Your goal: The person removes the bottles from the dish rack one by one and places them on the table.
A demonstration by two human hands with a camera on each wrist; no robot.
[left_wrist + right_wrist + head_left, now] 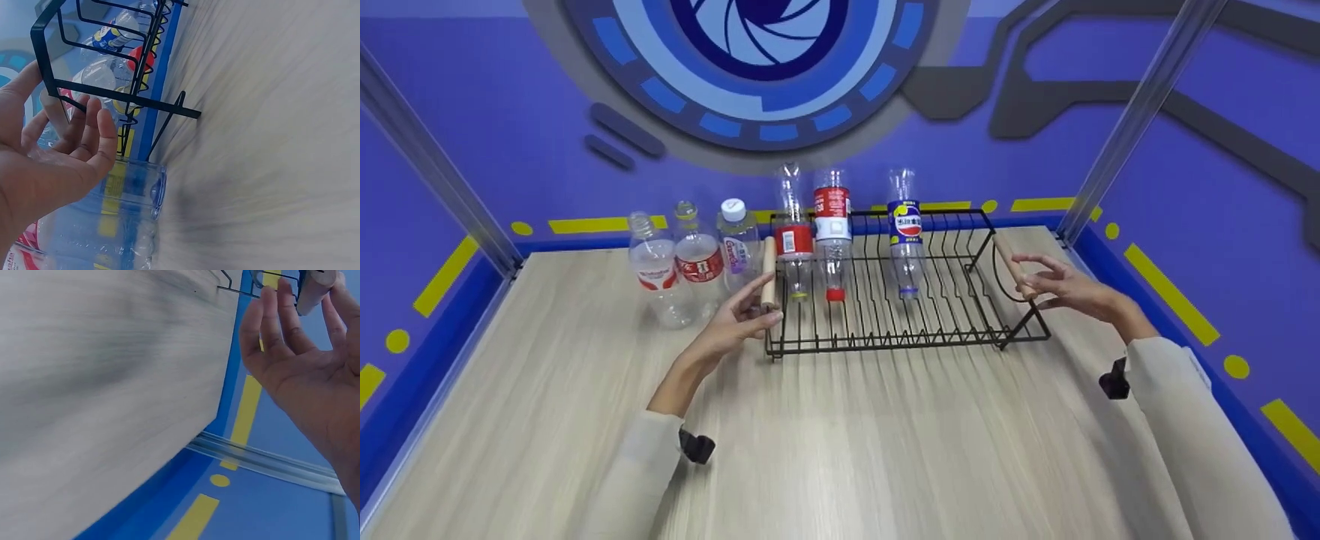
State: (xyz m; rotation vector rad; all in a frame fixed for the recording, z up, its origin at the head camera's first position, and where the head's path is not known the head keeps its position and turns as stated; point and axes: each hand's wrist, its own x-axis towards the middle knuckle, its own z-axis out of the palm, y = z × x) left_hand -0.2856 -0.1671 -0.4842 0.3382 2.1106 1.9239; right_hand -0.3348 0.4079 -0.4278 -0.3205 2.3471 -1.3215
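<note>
Head view: black wire rack (817, 350) at the far part of the surface (810, 465), three bottles (832, 217) cap-down in it; three upright bottles (701, 268) beside its left end. Left hand (733, 321) and right hand (1071, 289) each pinch a wooden handle (769, 271). Left wrist view: thumb against frame. Right wrist view: handle between thumb and fingers.

Head view forward and downward, wrist views close, rack (885, 346) shared

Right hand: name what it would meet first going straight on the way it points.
The wooden handle in its fingers; beyond, probably the black wire rack, though depth is unclear.
</note>
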